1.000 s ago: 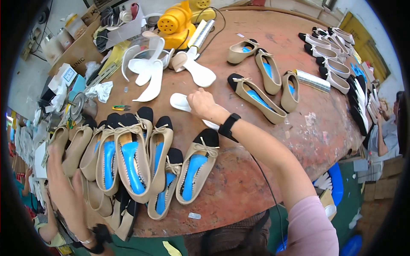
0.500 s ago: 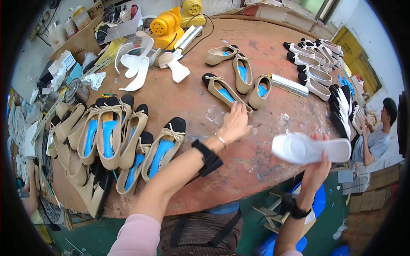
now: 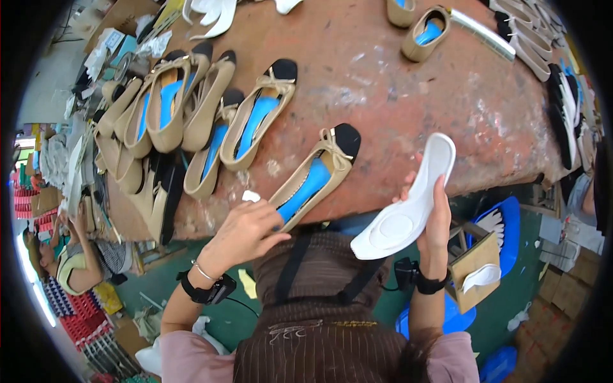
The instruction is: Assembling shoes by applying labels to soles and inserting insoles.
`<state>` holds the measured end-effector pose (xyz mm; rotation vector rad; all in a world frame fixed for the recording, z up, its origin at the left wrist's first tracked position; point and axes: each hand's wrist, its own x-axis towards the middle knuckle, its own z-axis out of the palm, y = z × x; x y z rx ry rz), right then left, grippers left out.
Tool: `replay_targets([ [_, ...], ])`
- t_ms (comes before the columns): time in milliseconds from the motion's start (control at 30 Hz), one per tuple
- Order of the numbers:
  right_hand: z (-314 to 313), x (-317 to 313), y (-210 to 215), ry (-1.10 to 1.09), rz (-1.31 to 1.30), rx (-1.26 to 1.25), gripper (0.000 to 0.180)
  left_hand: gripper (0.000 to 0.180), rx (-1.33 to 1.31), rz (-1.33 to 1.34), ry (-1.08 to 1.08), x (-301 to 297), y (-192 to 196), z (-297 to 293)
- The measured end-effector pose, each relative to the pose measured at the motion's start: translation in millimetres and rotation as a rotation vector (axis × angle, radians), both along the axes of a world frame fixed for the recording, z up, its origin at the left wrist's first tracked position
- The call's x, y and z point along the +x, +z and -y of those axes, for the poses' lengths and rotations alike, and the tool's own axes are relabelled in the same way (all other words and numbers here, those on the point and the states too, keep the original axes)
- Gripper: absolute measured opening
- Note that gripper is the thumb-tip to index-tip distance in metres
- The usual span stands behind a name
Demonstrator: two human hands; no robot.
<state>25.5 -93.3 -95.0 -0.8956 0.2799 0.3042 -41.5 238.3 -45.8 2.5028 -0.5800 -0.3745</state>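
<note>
Holding one piece in each hand, the person works at the reddish-brown worktable [image 3: 370, 96]. For location, the near shoe [image 3: 328, 185] serves as reference: beige, with a black toe cap, a bow and a blue lining [image 3: 308, 188], its toe pointing away from the body.

Left hand [image 3: 246, 233]: at the heel of the near shoe, fingers and thumb apparently closed on it (the heel end is partly covered, so the exact contact cannot be confirmed). A small white scrap [image 3: 251, 196] shows just left of the near shoe, by the knuckles; whether it is touched cannot be told.

Right hand [image 3: 435, 220]: right of the near shoe, pinching the white insole [image 3: 415, 198] between thumb and fingers. The insole is tilted, apart from the near shoe.

Change noted: half a second ago the left hand was at a shoe farther across the table and the insole lay level, well off to the right. Shoe and insole are now close together before the body; in my judgement, both are placed for handling as a pair.

Left of the near shoe: a cluster of similar shoes [image 3: 207, 96].
</note>
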Motion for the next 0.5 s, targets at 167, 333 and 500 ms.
replay_targets([
  [167, -32.6, -4.2, -1.8, 0.189, 0.05, -0.008, 0.066, 0.026, 0.014, 0.316, 0.125, 34.0, -3.9, 23.4],
  [333, -64.3, -15.7, -0.1, 0.261, 0.042, 0.058, 0.066, 0.027, 0.244, 0.439, -0.056, 87.4, -31.7, 39.1],
  [500, -74.5, -9.7, -9.3, 0.338, 0.03, 0.004, 0.066, 0.011, -0.092, 0.342, 0.061, 77.9, -30.4, 21.1],
])
